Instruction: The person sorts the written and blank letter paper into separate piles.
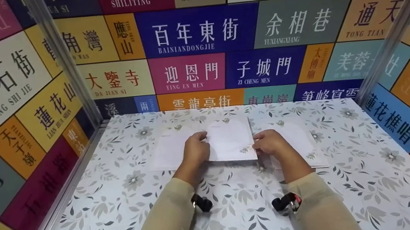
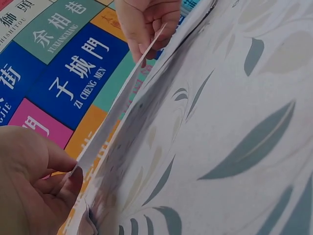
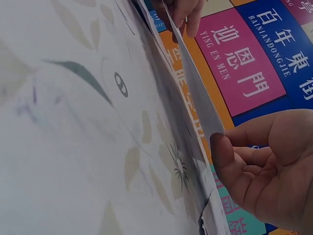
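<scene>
A white sheet of paper (image 1: pixel 229 139) with small printed flowers at its corners is held by both hands just above the table. My left hand (image 1: pixel 195 149) pinches its left edge between thumb and fingers. At the opposite edge, my right hand (image 1: pixel 270 142) pinches it the same way. Both wrist views show the paper (image 2: pixel 105 125) edge-on, lifted off the tabletop. Beneath and to the left lies similar white paper (image 1: pixel 168 150), partly covered by the left hand. More of the same paper (image 1: pixel 294 139) lies to the right, partly behind the right hand.
A white cloth with grey leaves and flowers covers the table (image 1: pixel 234 204). Upright panels of coloured Chinese place-name signs (image 1: pixel 199 30) stand behind and at both sides. Metal posts (image 1: pixel 67 61) rise at the back corners. A small black device sits at each wrist.
</scene>
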`<state>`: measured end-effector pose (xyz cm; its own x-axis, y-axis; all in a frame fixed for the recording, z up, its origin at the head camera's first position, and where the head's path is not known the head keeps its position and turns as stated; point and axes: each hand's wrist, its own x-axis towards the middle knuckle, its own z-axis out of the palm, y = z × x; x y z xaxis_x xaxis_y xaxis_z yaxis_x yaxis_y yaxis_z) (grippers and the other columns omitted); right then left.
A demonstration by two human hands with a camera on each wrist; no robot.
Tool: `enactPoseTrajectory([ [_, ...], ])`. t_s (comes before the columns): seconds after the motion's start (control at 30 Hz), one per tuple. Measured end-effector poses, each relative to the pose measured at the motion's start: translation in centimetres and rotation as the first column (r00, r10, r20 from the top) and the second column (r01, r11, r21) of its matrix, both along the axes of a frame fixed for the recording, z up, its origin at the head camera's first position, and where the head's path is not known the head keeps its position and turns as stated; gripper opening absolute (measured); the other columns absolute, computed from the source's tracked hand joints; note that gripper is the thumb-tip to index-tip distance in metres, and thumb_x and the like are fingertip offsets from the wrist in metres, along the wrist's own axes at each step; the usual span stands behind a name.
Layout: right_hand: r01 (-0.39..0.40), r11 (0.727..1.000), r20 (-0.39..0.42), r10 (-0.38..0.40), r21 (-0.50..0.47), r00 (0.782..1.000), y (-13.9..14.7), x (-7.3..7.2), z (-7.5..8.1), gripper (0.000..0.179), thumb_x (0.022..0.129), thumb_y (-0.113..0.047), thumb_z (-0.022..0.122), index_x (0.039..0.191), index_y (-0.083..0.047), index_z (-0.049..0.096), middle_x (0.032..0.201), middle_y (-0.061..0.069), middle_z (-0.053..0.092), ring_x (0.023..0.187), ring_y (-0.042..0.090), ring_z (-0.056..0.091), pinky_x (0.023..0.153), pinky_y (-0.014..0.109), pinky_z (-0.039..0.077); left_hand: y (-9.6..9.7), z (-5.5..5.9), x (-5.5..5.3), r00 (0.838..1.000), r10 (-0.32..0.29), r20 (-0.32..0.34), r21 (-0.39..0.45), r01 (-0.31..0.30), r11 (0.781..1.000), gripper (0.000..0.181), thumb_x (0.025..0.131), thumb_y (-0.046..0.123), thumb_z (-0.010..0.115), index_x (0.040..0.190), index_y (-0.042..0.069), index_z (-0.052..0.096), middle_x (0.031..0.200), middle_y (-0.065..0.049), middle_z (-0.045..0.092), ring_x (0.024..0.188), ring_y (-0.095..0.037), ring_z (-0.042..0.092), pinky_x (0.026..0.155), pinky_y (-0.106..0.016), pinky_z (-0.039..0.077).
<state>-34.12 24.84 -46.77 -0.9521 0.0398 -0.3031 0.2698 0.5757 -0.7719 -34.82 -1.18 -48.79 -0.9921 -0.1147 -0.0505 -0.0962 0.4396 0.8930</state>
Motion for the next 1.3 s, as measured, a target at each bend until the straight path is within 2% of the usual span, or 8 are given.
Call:
enactPoseTrajectory([
  [0.17,0.025,0.999,-0.006,-0.025,-0.046,1.0,-1.0,0.1,-0.1,0.052,0.098,-0.009,0.065,0.15,-0.004,0.06,0.134,0.018,0.069,0.088,0.016,0.073,0.083,0.03,0.062,-0.6,0.0,-0.2,0.999,0.029,-0.023,0.018,-0.029,0.999,0.05,0.096,-0.004,0.055,0.142,0.01,0.068,0.146,-0.005,0.07,0.138,-0.026,0.064,0.121,-0.042,0.049],
  [0.3,0.044,0.995,-0.019,-0.046,-0.094,0.999,-2.4,0.2,-0.4,0.052,0.099,-0.008,0.066,0.15,-0.005,0.06,0.128,0.017,0.07,0.085,0.015,0.073,0.079,0.028,0.063,-1.7,0.0,-0.2,0.999,0.038,0.013,0.05,-0.039,0.998,0.05,0.099,-0.003,0.053,0.145,0.014,0.066,0.148,-0.001,0.067,0.14,-0.023,0.062,0.123,-0.042,0.048],
  [0.47,0.072,0.974,-0.017,-0.077,-0.215,0.997,-5.1,0.3,-1.0,0.053,0.097,-0.004,0.069,0.15,-0.006,0.061,0.118,0.013,0.07,0.085,0.017,0.072,0.08,0.029,0.063,-4.7,-0.2,0.1,0.999,0.046,0.016,0.047,-0.046,0.998,0.048,0.102,0.002,0.054,0.147,0.016,0.064,0.149,-0.001,0.065,0.137,-0.021,0.061,0.122,-0.042,0.048],
  [0.53,0.066,0.972,-0.031,-0.075,-0.225,0.997,-6.4,0.3,-1.1,0.053,0.096,-0.004,0.069,0.149,-0.007,0.062,0.114,0.011,0.07,0.083,0.016,0.072,0.079,0.028,0.063,-6.0,-0.4,0.0,0.999,0.054,-0.003,0.028,-0.054,0.998,0.048,0.102,0.003,0.055,0.147,0.015,0.064,0.148,-0.002,0.066,0.134,-0.022,0.062,0.12,-0.042,0.049],
  [0.7,0.021,0.961,-0.055,-0.038,-0.275,0.998,-9.6,0.3,-1.1,0.053,0.095,0.0,0.067,0.147,-0.005,0.063,0.109,0.01,0.071,0.081,0.015,0.071,0.08,0.03,0.064,-9.2,-0.4,-0.2,0.996,0.08,0.027,0.016,-0.081,0.997,0.05,0.103,0.005,0.055,0.15,0.018,0.062,0.147,-0.002,0.065,0.133,-0.022,0.06,0.12,-0.043,0.049],
  [1.03,-0.093,0.901,-0.122,0.045,-0.424,0.992,-14.0,0.6,-1.2,0.044,0.1,-0.003,0.064,0.143,0.002,0.064,0.125,0.016,0.073,0.094,0.017,0.071,0.091,0.033,0.063,-14.0,-0.1,-0.2,0.976,0.152,0.158,0.065,-0.164,0.984,0.052,0.105,0.006,0.051,0.153,0.026,0.059,0.146,0.0,0.06,0.136,-0.02,0.054,0.12,-0.041,0.048],
  [1.17,-0.175,0.888,-0.131,0.131,-0.425,0.983,-14.5,0.8,-1.2,0.047,0.103,-0.01,0.065,0.148,0.002,0.06,0.139,0.017,0.069,0.115,0.025,0.072,0.101,0.037,0.061,-15.2,-0.5,0.0,0.982,0.157,0.108,0.029,-0.161,0.986,0.051,0.104,0.005,0.05,0.152,0.021,0.06,0.148,-0.004,0.062,0.136,-0.024,0.056,0.12,-0.045,0.048],
  [1.3,-0.224,0.875,-0.088,0.206,-0.428,0.975,-14.5,0.9,-1.5,0.059,0.106,-0.021,0.064,0.158,0.0,0.048,0.162,0.017,0.053,0.14,0.032,0.06,0.113,0.041,0.054,-15.9,-0.9,0.4,0.991,0.123,0.049,-0.045,-0.121,0.992,0.053,0.101,0.003,0.048,0.151,0.014,0.06,0.153,-0.007,0.062,0.141,-0.029,0.058,0.123,-0.047,0.046],
])
